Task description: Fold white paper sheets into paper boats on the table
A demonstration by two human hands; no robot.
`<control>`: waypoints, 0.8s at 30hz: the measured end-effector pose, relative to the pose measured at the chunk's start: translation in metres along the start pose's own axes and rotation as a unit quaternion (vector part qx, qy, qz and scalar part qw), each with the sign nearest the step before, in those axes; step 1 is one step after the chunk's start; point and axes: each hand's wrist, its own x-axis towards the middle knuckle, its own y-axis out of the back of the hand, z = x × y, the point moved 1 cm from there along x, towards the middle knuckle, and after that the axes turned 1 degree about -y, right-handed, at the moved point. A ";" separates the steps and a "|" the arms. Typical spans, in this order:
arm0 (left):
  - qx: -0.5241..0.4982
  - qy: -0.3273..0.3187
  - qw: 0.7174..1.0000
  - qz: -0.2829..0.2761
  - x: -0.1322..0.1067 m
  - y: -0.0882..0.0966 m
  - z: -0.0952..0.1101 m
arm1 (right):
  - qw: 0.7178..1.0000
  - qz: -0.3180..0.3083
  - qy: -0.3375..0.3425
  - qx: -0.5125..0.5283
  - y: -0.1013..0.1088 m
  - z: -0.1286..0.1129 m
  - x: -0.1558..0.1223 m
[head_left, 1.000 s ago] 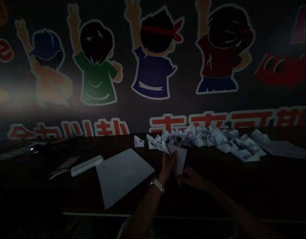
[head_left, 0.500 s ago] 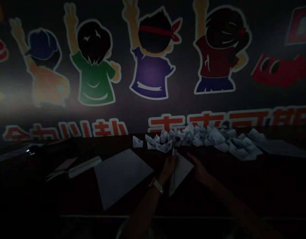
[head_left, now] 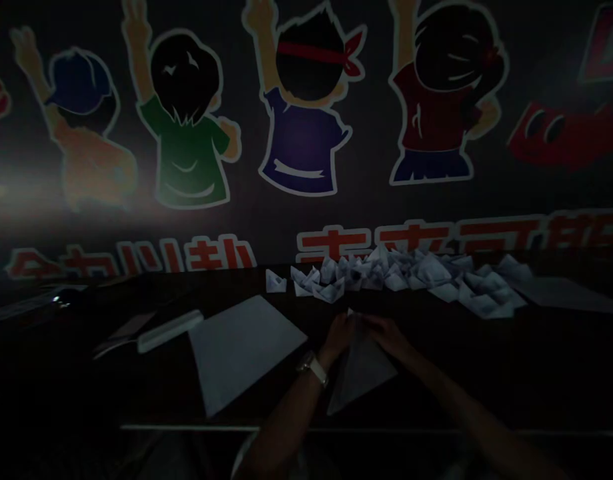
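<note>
A white folded paper (head_left: 364, 370), roughly triangular with its point away from me, lies between my hands over the dark table. My left hand (head_left: 338, 335), with a watch (head_left: 312, 368) on the wrist, grips its left side near the top. My right hand (head_left: 390, 335) has its fingers closed at the upper right edge, close to the left fingertips. Dim light hides the exact finger positions. Beyond them sits a pile of folded paper boats (head_left: 434, 270), with a single boat (head_left: 276, 281) at its left end.
White sheets (head_left: 246, 353) lie to the left of my hands. Farther left are a long pale object (head_left: 170, 331) and some thin papers (head_left: 129, 331). Another flat sheet (head_left: 569, 294) rests at the right. A wall with cartoon figures (head_left: 299, 143) rises behind the table (head_left: 561, 373).
My right hand has moved left onto the top of the folded paper, from beside its right corner. The paper has turned and come lower, its wide end now toward me.
</note>
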 end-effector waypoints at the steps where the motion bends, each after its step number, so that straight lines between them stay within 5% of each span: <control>1: 0.007 0.000 1.000 0.009 0.000 0.001 0.000 | 1.000 0.000 0.008 -0.013 -0.001 0.000 -0.001; 7: 0.031 -0.011 0.999 0.019 0.000 0.002 0.005 | 0.969 0.041 0.093 -0.224 -0.003 0.000 -0.007; 14: 0.006 0.007 0.999 0.044 0.001 0.004 0.008 | 0.894 -0.024 0.127 -0.430 -0.008 -0.011 -0.019; 19: -0.024 0.026 0.999 0.040 0.000 0.004 0.007 | 0.930 -0.014 0.115 -0.349 -0.006 -0.013 -0.017; 24: -0.122 0.033 0.992 -0.015 -0.006 0.008 0.011 | 0.994 0.033 0.076 -0.066 0.000 -0.008 -0.004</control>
